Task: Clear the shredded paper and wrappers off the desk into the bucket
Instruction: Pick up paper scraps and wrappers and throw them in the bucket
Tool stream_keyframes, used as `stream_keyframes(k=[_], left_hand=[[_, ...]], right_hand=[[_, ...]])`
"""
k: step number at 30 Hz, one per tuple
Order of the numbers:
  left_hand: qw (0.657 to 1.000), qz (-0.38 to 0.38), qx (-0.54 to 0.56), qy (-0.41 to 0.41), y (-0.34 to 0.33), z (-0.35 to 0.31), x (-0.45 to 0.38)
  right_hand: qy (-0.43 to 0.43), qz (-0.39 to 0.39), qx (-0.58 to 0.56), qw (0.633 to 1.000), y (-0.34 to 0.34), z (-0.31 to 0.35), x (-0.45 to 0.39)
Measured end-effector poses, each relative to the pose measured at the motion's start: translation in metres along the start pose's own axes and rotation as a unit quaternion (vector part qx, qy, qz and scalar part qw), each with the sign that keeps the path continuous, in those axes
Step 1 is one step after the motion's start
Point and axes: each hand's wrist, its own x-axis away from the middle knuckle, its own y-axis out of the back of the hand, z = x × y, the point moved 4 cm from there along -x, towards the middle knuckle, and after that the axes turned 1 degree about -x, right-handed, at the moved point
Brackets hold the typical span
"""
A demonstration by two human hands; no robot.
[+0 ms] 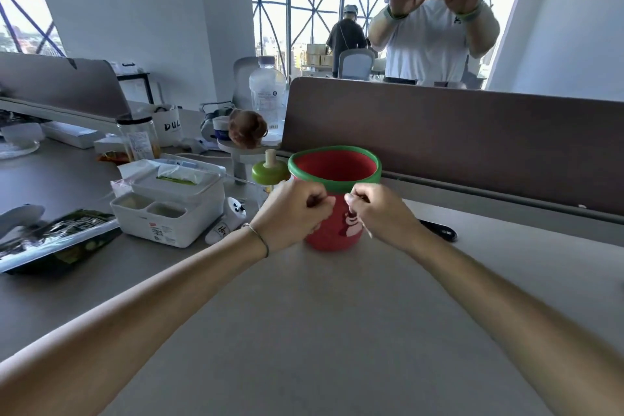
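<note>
A red bucket (pixel 332 236) with a green rim and a cartoon print stands on the grey desk (pixel 320 331), close to the divider. Both my hands are curled into fists right in front of its near wall, just below the rim. My left hand (pixel 293 213) shows nothing in its fingers. My right hand (pixel 381 213) pinches a thin pale paper strip (pixel 366 230) that sticks out downward from the fingers. I can see only red wall inside the bucket; its bottom is out of sight.
Left of the bucket are a green-lidded bottle (pixel 270 173), a white organiser box (pixel 169 206) with wipes, a small white toy (pixel 229 217) and a dark snack packet (pixel 57 237). A black cable (pixel 439 232) lies to the right. Behind the brown divider (pixel 439 132) stands a person (pixel 432 30).
</note>
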Motion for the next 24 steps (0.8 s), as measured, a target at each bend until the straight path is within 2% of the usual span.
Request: stream_keyframes(k=[5, 7, 13, 16, 24], left_hand=[[0.996, -0.08, -0.04, -0.025, 0.026, -0.013, -0.057], [0.993, -0.083, -0.077, -0.022, 0.029, -0.011, -0.078], [0.968, 0.026, -0.246, 0.035, 0.013, 0.02, -0.121], [0.948, 0.053, -0.309, 0.056, 0.008, 0.028, -0.132], [0.921, 0.165, -0.347, 0.062, 0.003, 0.028, -0.135]], right_hand=[[0.019, -0.054, 0.048, 0.997, 0.03, 0.019, -0.039], [0.021, -0.056, 0.061, 0.996, 0.039, 0.021, -0.051], [0.027, -0.054, 0.117, 0.991, 0.055, 0.013, -0.083], [0.016, -0.057, 0.137, 0.989, 0.056, 0.01, -0.095], [0.035, -0.021, 0.227, 0.973, 0.046, 0.016, -0.116]])
